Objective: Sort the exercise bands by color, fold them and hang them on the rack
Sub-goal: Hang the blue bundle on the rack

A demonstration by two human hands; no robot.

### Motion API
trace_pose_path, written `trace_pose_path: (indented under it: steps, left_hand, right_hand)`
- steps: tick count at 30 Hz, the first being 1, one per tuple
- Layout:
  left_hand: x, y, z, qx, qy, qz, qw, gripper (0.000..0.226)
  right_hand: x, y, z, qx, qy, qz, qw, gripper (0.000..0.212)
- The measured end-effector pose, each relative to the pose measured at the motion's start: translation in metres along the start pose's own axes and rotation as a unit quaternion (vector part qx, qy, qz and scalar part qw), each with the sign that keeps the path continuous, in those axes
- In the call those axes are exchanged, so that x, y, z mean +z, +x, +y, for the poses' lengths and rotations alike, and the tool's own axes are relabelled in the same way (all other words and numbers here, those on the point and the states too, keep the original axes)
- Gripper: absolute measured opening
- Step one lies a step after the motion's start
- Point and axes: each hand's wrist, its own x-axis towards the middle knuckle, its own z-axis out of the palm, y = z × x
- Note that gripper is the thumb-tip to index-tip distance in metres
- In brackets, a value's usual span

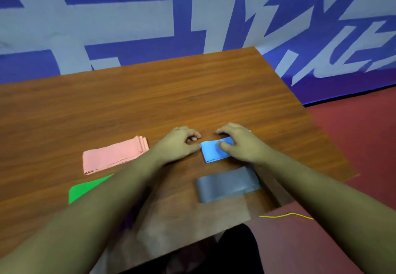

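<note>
While I was folding the blue band [211, 153], it lay on the worktop [150, 102] between my hands, its long axis running left to right. My right hand [237, 145] was the nearer one and pinched its right end, thumb on top and fingers curled over the far edge. My left hand [179, 144] was curled at the band's left end; I could not tell whether it gripped. The grey band [227, 185] lay just nearside, and the pink band [113, 156] and green band [85, 188] lay off to the left. Bare wood beyond gave room, but no rack showed.
</note>
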Motion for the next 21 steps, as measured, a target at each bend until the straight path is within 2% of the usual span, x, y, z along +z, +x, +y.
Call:
trace_pose_path:
  steps: [4, 8, 10, 13, 16, 19, 21]
  left_hand:
    - [0.004, 0.001, 0.006, -0.014, -0.013, -0.021, 1.000, 0.047]
    - [0.001, 0.001, 0.015, -0.031, -0.049, -0.015, 0.998, 0.024]
    - [0.003, 0.003, 0.015, -0.051, -0.054, -0.017, 0.997, 0.015]
    - [0.009, 0.002, 0.016, -0.085, -0.060, -0.011, 0.995, 0.013]
    - [0.013, -0.001, 0.023, -0.099, -0.076, -0.010, 0.992, 0.025]
    - [0.013, -0.005, 0.032, -0.116, -0.094, -0.017, 0.989, 0.039]
    - [0.009, -0.008, 0.040, -0.135, -0.124, -0.020, 0.983, 0.026]
  right_hand:
    - [-0.005, 0.001, -0.004, 0.026, 0.027, -0.035, 0.999, 0.054]
    - [-0.008, 0.002, -0.010, 0.045, 0.056, -0.080, 0.994, 0.053]
    - [-0.008, 0.004, -0.012, 0.044, 0.054, -0.087, 0.994, 0.044]
    - [-0.009, 0.006, -0.010, 0.032, 0.056, -0.080, 0.995, 0.032]
    - [-0.007, 0.006, -0.007, -0.001, 0.064, -0.078, 0.995, 0.015]
    - [-0.012, 0.010, -0.008, -0.014, 0.093, -0.094, 0.991, 0.008]
    - [-0.027, 0.013, -0.011, 0.000, 0.133, -0.129, 0.983, 0.006]
